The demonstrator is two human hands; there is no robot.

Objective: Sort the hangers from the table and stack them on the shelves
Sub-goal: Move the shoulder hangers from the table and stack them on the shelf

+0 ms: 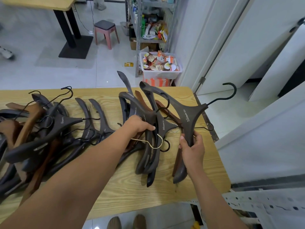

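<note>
In the head view, the right hand (192, 147) clasps the lower arm of a dark hanger (188, 115) lifted near the right edge of the table (132, 187). The left hand (137, 125) curls round a bundle of dark hangers (149, 156) lying on the wood. Their hooks (158, 142) cross there, so a lift may well snag neighbours and drag them off that edge.
</note>
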